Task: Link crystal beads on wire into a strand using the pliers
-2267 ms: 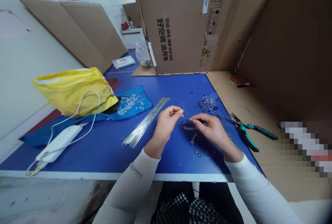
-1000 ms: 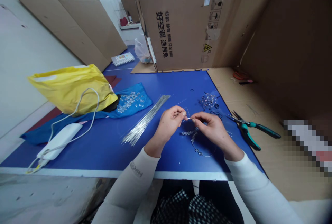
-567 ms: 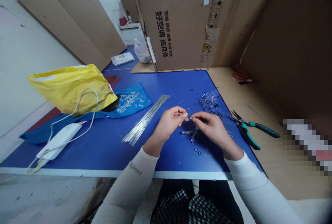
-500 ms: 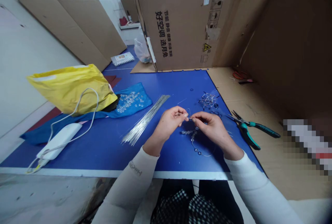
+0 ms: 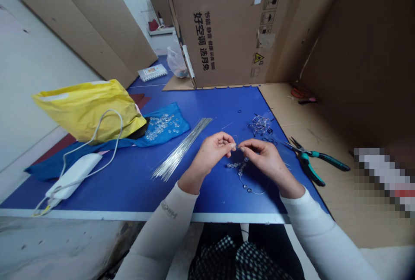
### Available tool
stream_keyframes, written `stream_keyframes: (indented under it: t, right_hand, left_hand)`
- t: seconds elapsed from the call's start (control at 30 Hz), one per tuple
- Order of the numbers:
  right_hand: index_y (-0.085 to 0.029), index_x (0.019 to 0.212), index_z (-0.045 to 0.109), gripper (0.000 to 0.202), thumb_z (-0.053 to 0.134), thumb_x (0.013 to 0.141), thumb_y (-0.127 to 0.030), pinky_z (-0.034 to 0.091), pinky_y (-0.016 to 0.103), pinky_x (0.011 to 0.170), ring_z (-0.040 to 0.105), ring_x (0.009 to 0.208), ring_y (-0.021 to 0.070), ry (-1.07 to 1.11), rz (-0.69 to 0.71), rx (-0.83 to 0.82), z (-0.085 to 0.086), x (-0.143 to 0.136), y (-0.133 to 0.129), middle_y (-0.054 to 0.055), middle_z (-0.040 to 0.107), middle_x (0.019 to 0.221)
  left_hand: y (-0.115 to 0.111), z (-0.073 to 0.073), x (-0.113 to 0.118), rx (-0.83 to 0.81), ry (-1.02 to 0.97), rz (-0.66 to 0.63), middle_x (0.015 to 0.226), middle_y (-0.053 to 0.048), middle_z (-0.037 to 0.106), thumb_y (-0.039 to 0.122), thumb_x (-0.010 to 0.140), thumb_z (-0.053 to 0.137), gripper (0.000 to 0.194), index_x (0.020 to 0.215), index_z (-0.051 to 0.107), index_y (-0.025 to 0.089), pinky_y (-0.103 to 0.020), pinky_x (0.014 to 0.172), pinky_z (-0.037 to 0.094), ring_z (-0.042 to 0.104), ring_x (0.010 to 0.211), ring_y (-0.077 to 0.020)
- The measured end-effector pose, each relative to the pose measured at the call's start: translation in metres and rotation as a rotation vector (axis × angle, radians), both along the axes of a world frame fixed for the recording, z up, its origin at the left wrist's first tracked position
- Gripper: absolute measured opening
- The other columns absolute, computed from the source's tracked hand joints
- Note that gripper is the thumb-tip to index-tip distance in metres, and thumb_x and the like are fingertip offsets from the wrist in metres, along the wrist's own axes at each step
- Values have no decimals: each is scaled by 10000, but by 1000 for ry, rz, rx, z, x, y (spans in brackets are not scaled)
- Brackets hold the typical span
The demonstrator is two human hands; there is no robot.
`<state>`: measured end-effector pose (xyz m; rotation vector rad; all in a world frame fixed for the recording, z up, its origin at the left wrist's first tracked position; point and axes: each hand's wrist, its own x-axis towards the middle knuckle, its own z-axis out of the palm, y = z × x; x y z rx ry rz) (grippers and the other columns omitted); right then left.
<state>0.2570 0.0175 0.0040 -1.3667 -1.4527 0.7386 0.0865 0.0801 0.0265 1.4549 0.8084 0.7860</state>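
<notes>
My left hand (image 5: 216, 147) and my right hand (image 5: 262, 157) face each other low over the blue table, fingertips nearly meeting. Each pinches a thin wire (image 5: 237, 147) that spans the small gap between them. A fine loop of it rises just above the fingertips. Below the right hand hangs or lies a strand of clear beads (image 5: 241, 172), its bare end curving toward the right wrist. Whether the pinched wire and this strand are one piece I cannot make out. To the left of my left hand lies a bundle of straight silver wires (image 5: 183, 150).
Clear beads (image 5: 161, 126) rest on a blue cloth (image 5: 180, 118) beside a yellow bag (image 5: 90, 107). A white power strip (image 5: 74, 175) with a cord is front left. Pliers (image 5: 313, 154) lie right, near a wire-and-bead cluster (image 5: 260, 124). A cardboard box (image 5: 233, 29) stands behind.
Both hands keep their pinch on the wire and have hardly moved. The whole view has shifted very slightly.
</notes>
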Motion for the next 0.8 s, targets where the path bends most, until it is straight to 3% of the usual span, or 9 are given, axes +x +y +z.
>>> stream_keyframes:
  t: [0.43,0.53,0.67,0.8]
  right_hand:
    - [-202,871,731,195,598,811,-331,483,290,636,626,667,154,61,26,-22,-2,-1,1,23,730,787]
    - [-211,896,734,221,578,854,-361,507,309,702,661,730,169,31,29,-13,1,0,-1,27,740,817]
    - [-220,967,727,290,500,928,-395,498,360,875,682,943,204,-93,-129,59,17,13,-12,52,751,993]
    - [-237,1010,719,296,498,923,-414,498,390,867,674,997,253,-414,-337,1,31,53,-30,64,742,1057]
  left_hand:
    - [1,-2,0,-4,-31,-2,701,19,601,179,780,660,80,835,620,138,-216,598,424,547,559,-67]
    - [1,-2,1,-15,-39,11,695,15,608,168,772,660,72,822,619,138,-222,603,431,553,559,-71]
    - [0,0,1,-48,-44,44,699,2,630,147,766,643,50,800,607,144,-225,586,436,548,551,-75]
    - [0,4,0,-74,-47,77,686,-8,638,148,765,645,45,788,606,145,-218,546,418,521,534,-74]
